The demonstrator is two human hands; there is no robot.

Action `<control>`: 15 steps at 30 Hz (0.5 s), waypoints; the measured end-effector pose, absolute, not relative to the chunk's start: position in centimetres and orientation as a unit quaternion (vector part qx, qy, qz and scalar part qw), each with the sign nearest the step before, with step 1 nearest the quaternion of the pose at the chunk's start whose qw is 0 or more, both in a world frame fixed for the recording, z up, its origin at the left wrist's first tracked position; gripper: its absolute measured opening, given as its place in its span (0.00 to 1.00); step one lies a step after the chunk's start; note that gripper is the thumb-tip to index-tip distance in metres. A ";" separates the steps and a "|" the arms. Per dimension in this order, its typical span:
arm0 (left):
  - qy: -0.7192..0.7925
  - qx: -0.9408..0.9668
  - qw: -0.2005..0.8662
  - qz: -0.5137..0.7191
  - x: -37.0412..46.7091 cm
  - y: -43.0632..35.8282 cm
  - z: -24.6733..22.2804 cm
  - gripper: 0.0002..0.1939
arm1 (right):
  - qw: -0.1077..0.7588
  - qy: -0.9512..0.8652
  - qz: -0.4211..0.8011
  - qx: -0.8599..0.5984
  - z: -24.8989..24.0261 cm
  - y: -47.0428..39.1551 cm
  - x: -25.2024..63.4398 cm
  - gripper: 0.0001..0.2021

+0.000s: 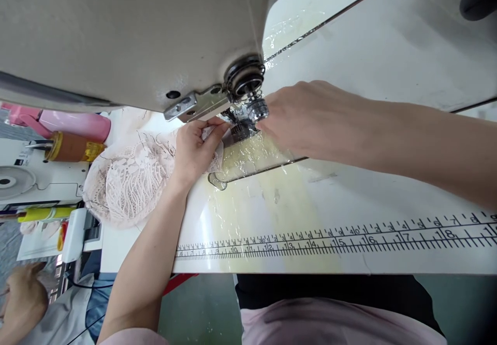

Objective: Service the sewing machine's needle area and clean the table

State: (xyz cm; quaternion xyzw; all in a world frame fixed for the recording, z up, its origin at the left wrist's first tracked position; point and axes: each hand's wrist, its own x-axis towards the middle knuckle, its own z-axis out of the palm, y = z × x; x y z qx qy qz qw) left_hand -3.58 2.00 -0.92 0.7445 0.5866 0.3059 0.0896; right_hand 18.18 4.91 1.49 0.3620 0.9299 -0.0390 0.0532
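Note:
Under the head of a sewing machine, my left hand pinches the edge of a pale pink lace piece between thumb and fingers, just left of the presser foot. The rest of the lace piece, a bunched, rounded shape with fringe-like threads, lies left of that wrist. My right hand reaches in from the right, close behind the presser foot and the thread tension dial. The machine parts and the hand's own back hide its fingers, so what they hold cannot be seen.
A printed ruler runs along the front of the white table. Clear tape covers the surface near the needle. At left are a pink bottle, an amber jar and another sewing machine. A co-worker's hand shows lower left.

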 end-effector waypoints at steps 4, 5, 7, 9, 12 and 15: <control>0.591 0.740 0.093 0.308 -3.7 2.2 -1.0 0.05 | 0.074 0.926 -0.022 0.370 1.8 4.8 18.2 0.10; 0.592 0.739 0.093 0.308 -3.7 2.3 -1.0 0.05 | 0.075 0.925 -0.026 0.372 1.8 4.8 18.2 0.10; 0.595 0.736 0.094 0.308 -3.7 2.3 -0.9 0.05 | 0.072 0.925 -0.034 0.371 1.9 4.8 18.2 0.10; 0.598 0.735 0.098 0.306 -3.7 2.3 -0.9 0.05 | 0.068 0.927 -0.041 0.367 2.1 4.8 18.2 0.10; 0.601 0.734 0.101 0.301 -3.6 2.2 -0.8 0.06 | 0.067 0.928 -0.047 0.363 2.3 4.7 18.1 0.11; 0.604 0.731 0.102 0.301 -3.6 2.3 -0.8 0.06 | 0.067 0.928 -0.046 0.363 2.1 4.8 18.0 0.11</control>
